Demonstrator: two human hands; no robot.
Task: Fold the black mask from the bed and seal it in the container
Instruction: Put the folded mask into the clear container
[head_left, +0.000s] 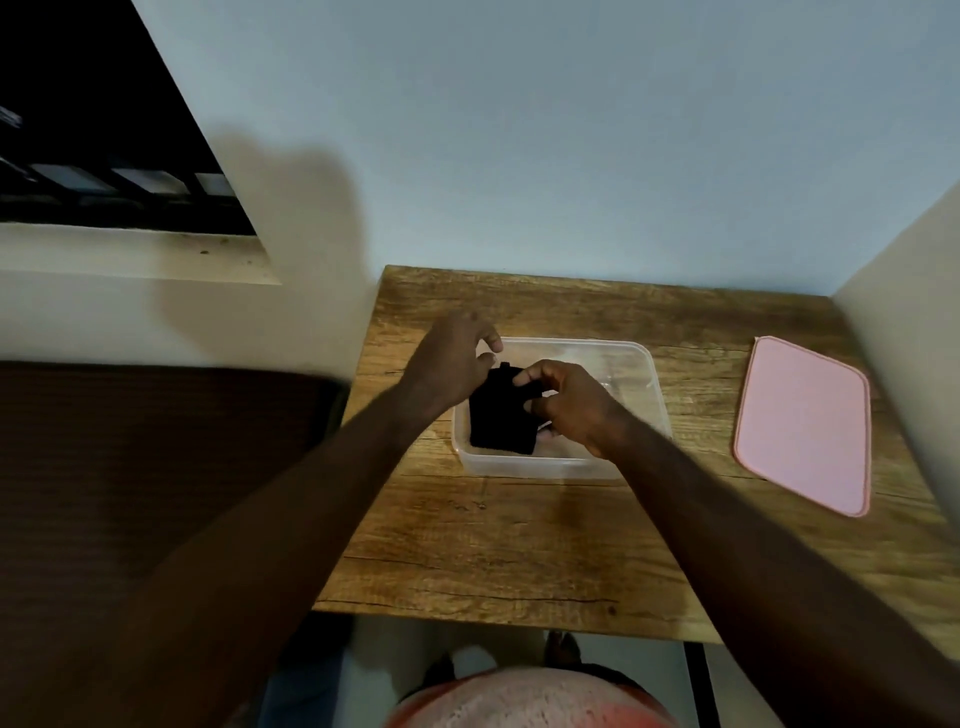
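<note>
The folded black mask (501, 418) lies in the left half of a clear plastic container (631, 364) on the wooden table. My right hand (569, 402) reaches into the container and its fingers curl on the mask's right edge. My left hand (457, 358) hovers over the container's far left corner with fingers loosely bent; its fingertips are near the mask's top corner, and I cannot tell whether they touch it. The pink lid (805, 423) lies flat on the table to the right, apart from the container.
The wooden table (519, 545) stands against a pale blue wall, with a cream wall on its right side. A bed with a dark brown cover (130, 447) is at the left. A dark window (93, 130) sits above it.
</note>
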